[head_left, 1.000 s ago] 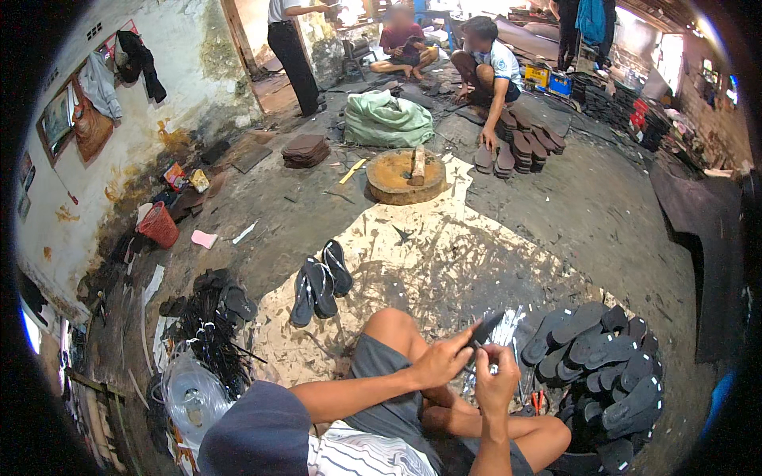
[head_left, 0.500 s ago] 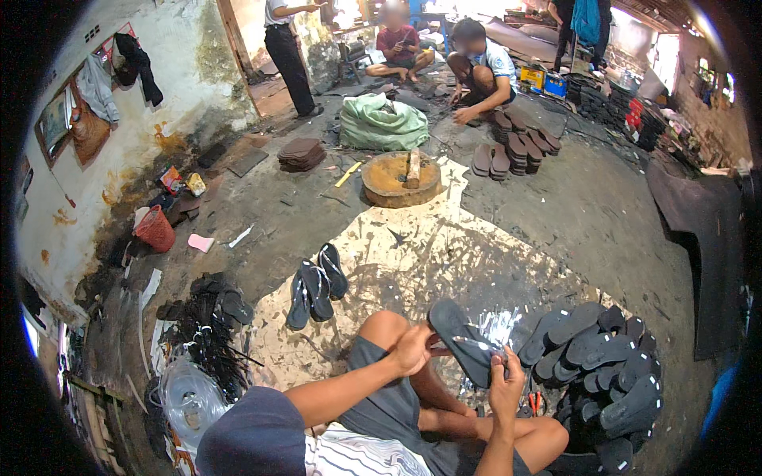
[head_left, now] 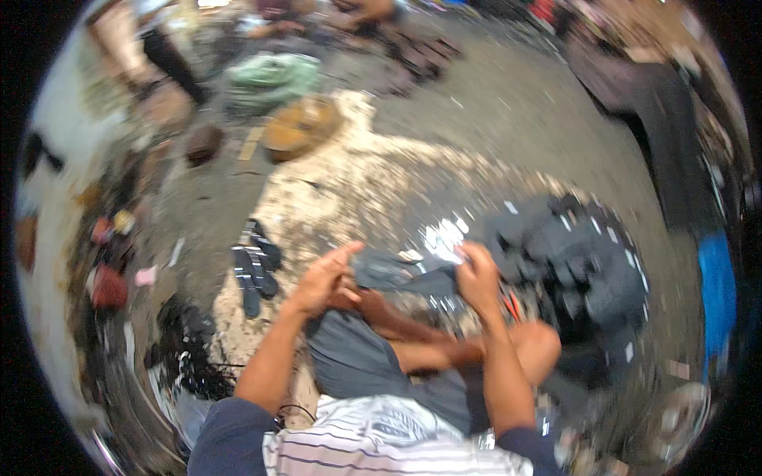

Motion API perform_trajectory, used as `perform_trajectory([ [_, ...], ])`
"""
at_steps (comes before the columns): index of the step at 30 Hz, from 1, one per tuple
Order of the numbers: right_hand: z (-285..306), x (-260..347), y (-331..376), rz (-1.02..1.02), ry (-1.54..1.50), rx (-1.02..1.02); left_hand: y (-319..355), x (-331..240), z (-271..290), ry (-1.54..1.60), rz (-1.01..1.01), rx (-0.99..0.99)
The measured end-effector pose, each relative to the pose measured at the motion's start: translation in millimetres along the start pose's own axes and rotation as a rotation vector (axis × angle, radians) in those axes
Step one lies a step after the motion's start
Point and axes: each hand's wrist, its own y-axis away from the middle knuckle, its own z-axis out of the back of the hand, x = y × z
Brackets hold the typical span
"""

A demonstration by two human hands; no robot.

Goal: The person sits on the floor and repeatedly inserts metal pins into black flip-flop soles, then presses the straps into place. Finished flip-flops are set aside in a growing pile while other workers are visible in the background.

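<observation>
A dark flip-flop (head_left: 382, 270) lies crosswise in front of me, smeared by motion. My right hand (head_left: 479, 279) is closed on its right end. At its left end, my left hand (head_left: 321, 282) has its fingers apart; whether they touch the sole I cannot make out. Just beyond the flip-flop, shiny silver straps (head_left: 444, 238) lie in a bunch. To the right spreads a large heap of dark soles (head_left: 556, 254). Several flip-flops with silvery straps (head_left: 255, 274) rest on the pale sheet to the left.
A round wooden block (head_left: 300, 128) and a green sack (head_left: 274, 79) stand ahead. Black strips (head_left: 190, 341) lie at left. Red-handled tools (head_left: 510, 306) sit by my right knee. A dark sheet (head_left: 675, 151) and a blue thing (head_left: 718, 293) are at far right.
My view has swung right and down, so the surroundings shift left and blur. The flip-flop has turned from slanted to nearly level. My left hand's fingers have spread at its end.
</observation>
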Motion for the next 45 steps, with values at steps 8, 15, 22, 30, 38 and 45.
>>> perform_trajectory([
  [8, 8.7, -107.6, -32.8, -0.315, -0.126, -0.270, 13.3, 0.5, 106.2, -0.085, -0.200, -0.713],
  [15, 42.5, -185.6, -29.2, -0.954, 0.421, -0.616, 125.1, 123.4, 349.8, -0.310, 0.185, -1.210],
  [22, 58.4, -193.5, -27.0, -0.971, -1.063, -1.258, 25.7, 32.3, 169.9, -0.652, -0.385, -1.031],
  [30, 25.7, -154.7, -23.0, -1.173, -0.887, -0.904, -60.6, 4.4, -23.6, -0.409, -0.370, -0.263],
  [38, 2.9, -186.9, -38.6, -1.412, 0.054, -0.721, -65.2, 32.0, -65.2, -0.354, -0.217, -0.097],
  [45, -17.4, -223.2, 5.9, -1.195, 0.391, -0.368, -65.4, 47.3, -42.6, -0.413, -0.166, -0.047],
])
